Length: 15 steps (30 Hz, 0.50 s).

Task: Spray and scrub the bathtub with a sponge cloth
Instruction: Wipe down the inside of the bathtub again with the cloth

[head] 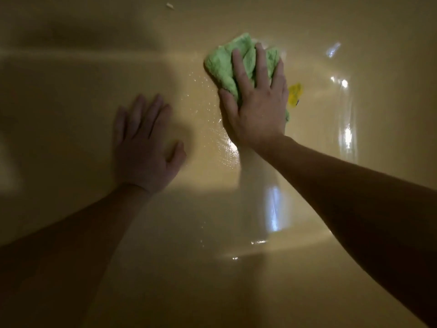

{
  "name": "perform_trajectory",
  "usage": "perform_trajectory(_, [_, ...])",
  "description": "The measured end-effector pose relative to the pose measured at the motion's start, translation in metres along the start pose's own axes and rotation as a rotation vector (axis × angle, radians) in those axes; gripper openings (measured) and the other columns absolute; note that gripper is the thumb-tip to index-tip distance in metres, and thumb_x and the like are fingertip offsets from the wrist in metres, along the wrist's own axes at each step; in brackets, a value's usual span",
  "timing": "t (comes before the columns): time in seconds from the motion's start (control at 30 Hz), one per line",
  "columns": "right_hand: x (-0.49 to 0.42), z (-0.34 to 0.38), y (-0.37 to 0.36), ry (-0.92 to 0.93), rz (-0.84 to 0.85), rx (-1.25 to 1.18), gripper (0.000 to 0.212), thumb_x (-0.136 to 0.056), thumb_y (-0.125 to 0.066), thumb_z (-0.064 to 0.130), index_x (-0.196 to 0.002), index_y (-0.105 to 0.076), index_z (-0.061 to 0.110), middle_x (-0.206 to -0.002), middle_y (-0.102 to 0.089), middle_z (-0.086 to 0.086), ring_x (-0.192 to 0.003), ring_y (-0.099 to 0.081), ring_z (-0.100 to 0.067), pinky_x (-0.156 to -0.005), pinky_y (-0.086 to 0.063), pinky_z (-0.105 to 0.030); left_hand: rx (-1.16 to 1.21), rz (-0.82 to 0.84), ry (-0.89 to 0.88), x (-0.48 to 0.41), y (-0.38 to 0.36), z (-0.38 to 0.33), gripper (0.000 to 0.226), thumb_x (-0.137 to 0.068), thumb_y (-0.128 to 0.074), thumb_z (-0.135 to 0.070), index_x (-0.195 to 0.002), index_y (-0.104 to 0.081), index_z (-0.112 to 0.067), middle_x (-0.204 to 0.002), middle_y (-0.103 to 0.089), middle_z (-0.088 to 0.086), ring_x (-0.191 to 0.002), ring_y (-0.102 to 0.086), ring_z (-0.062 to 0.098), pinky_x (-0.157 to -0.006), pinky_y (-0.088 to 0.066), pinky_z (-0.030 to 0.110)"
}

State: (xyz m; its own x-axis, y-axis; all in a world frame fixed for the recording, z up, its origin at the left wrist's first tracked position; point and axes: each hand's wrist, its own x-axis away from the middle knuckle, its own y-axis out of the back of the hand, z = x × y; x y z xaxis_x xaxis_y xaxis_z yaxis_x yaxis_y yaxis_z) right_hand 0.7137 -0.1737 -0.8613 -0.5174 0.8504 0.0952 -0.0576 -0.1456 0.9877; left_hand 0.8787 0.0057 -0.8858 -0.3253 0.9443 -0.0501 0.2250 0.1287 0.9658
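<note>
Right, both arms reach down into the bathtub [89, 233], its glossy cream-yellow surface filling the whole view. The right hand [256, 107] lies on top of the green sponge cloth [224, 67], fingers spread and mostly straight, palm pressing the bunched cloth against the tub. The thumb sits along the cloth's left edge, and a scrap of green peeks out under the heel of the hand on the right side. The cloth is crumpled rather than flat, most of it showing beyond the fingertips and to their left.

Over on the other side, the left hand [144, 143] rests flat on the tub surface in shadow, fingers straight and slightly fanned, thumb out to the right, holding nothing. It sits near the right hand but apart from it and from the cloth.

Between the two hands, droplets [203, 95] and a wet sheen glisten on the enamel. Just right of the right hand, a small yellow object [295, 93] shows, partly hidden; what it is, I cannot tell. At the top edge, a tiny pale fragment [169, 5] lies on the tub. Bright light reflections [347, 136] streak the curved wall on the right.
</note>
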Motion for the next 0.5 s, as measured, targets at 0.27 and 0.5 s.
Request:
perform_trajectory(0.27, [0.211, -0.011, -0.003, 0.074, 0.183, -0.015, 0.069, -0.101, -0.048, 0.055, -0.162, -0.023, 0.035, -0.169, -0.023, -0.008, -0.153, -0.018, -0.045, -0.125, -0.017, -0.06, 0.034, 0.003, -0.011, 0.0, 0.009, 0.032, 0.072, -0.092, -0.053, -0.045, -0.156, -0.043, -0.014, -0.167, -0.037, 0.003, -0.156, -0.027, 0.03, -0.128, -0.015, 0.052])
perform_trajectory(0.5, [0.152, 0.004, -0.007, 0.06, 0.173, 0.001, 0.064, -0.102, -0.042, 0.054, -0.16, -0.034, 0.027, -0.164, -0.031, -0.017, -0.146, -0.028, -0.052, -0.119, -0.026, -0.064, 0.014, 0.031, 0.018, 0.081, 0.019, 0.049, 0.074, -0.089, -0.055, -0.041, -0.154, -0.046, -0.008, -0.165, -0.039, 0.01, -0.153, -0.032, 0.038, -0.126, -0.02, 0.058])
